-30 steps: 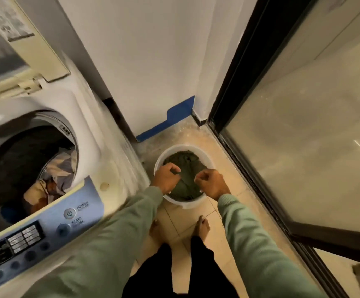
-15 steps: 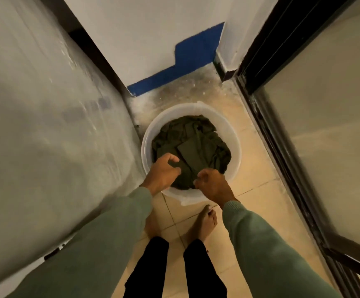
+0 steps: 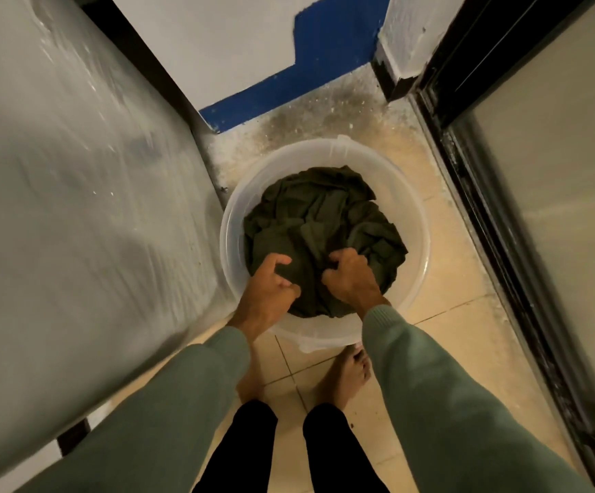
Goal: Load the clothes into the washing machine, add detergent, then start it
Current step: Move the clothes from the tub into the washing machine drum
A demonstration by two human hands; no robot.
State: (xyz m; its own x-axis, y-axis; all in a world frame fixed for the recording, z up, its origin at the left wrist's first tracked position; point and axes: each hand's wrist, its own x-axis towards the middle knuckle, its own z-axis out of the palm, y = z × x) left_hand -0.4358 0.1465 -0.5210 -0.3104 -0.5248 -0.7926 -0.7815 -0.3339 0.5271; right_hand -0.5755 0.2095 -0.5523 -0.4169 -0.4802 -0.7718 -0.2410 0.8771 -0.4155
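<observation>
Both hands are down in the white basin (image 3: 417,243) on the tiled floor (image 3: 448,332), which sits just beside the washing machine side panel (image 3: 75,208). Load is one dark green garment (image 3: 324,215), crumpled, covering most of the basin bottom. Left hand (image 3: 269,282) has its fingers curled into a fold at the cloth's near-left edge, thumb closing over it. Right hand (image 3: 351,275) is bunched on a ridge of fabric near the middle; fingertips are tucked under, can't see them. Handling guess: soft, limp, zero stiffness, so it'll drape and trail once lifted. Can't tell if it's wet; if so it'll be heavier and drip. Not fragile, not slippery. Two grabs on the near side will probably leave the far half hanging, so I'd gather more bulk toward the centre before lifting, else loose ends drag over the rim. Drum opening is out of view, presumably up and left, so the bundle must clear the machine's top edge. Detergent and start not yet done.
</observation>
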